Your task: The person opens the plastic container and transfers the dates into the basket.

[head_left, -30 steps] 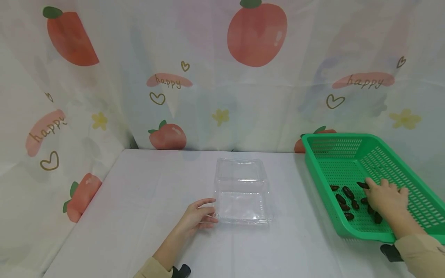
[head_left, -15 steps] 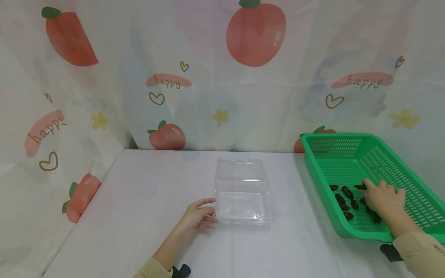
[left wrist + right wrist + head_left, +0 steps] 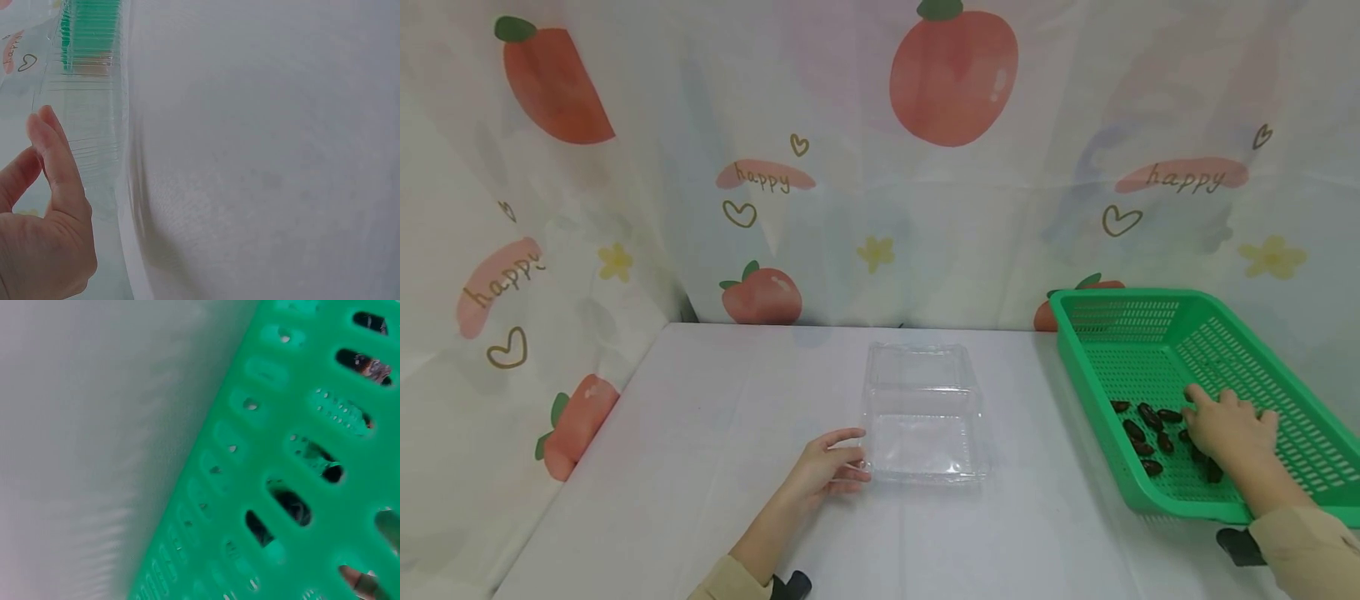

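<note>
A clear plastic clamshell box (image 3: 921,442) lies opened out on the white table, its lid folded back. At its left edge, my left hand (image 3: 823,471) pinches the rim between thumb and fingers; the left wrist view shows this hand (image 3: 53,200) beside the clear wall. My right hand (image 3: 1236,429) reaches inside the green basket (image 3: 1093,425), fingers spread and bent downward. Dark brown dates (image 3: 1150,415) lie below and left of it. One date (image 3: 1170,416) is just off its fingertips. Some dates are partly hidden under the palm.
The basket's slotted side wall (image 3: 250,456) fills much of the right wrist view, with dark dates showing through the slots. A printed cloth (image 3: 955,225) hangs behind the table (image 3: 737,500) and along its left side.
A date held at the right hand's fingertips has been let go and now lies with the others in the basket. The left hand and clear box have stayed put.
</note>
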A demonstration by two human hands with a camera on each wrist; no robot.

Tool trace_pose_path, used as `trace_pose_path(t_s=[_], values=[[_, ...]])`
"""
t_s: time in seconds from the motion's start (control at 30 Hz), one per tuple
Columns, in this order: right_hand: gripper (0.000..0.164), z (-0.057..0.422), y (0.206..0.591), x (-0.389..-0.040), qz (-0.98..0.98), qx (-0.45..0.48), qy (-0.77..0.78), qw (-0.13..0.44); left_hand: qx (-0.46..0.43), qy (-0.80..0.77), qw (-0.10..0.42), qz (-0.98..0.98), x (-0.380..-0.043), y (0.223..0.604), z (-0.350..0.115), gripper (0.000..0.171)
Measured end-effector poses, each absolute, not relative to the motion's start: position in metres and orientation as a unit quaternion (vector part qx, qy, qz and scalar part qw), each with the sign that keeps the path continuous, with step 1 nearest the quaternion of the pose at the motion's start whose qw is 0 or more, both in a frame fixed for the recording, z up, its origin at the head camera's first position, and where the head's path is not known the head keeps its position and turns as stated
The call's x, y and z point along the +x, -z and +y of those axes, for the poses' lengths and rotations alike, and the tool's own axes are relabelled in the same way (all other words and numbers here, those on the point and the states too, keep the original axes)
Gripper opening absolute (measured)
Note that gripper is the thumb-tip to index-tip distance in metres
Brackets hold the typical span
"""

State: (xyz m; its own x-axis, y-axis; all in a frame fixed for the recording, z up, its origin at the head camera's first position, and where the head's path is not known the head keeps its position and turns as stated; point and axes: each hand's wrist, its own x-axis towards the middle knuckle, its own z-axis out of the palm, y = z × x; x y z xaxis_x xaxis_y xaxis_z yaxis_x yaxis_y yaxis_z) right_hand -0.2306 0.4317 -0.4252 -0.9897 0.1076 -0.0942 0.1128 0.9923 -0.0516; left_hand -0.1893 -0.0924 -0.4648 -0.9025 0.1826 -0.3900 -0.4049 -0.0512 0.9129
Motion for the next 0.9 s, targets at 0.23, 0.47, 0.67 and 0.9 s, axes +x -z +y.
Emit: trace_pose_path(t_s=[0.23,0.47,0.67,0.9], values=[[0.040,0.417,0.417,-0.223,0.998,0.046,0.047,0.019,-0.084,-0.721,0.203,0.657,-0.191,0.464,-0.092,0.044],[0.040,0.387,0.402,-0.207,0.998,0.016,0.065,-0.019,-0.080,-0.713,0.209,0.665,-0.192,0.467,-0.094,0.046],[0.041,0.360,0.382,-0.196,0.996,-0.012,0.078,-0.052,-0.075,-0.703,0.206,0.677,-0.193,0.468,-0.098,0.050],[0.047,0.323,0.353,-0.188,0.984,-0.044,0.111,-0.131,-0.035,-0.569,0.069,0.819,-0.202,0.448,-0.117,0.057]])
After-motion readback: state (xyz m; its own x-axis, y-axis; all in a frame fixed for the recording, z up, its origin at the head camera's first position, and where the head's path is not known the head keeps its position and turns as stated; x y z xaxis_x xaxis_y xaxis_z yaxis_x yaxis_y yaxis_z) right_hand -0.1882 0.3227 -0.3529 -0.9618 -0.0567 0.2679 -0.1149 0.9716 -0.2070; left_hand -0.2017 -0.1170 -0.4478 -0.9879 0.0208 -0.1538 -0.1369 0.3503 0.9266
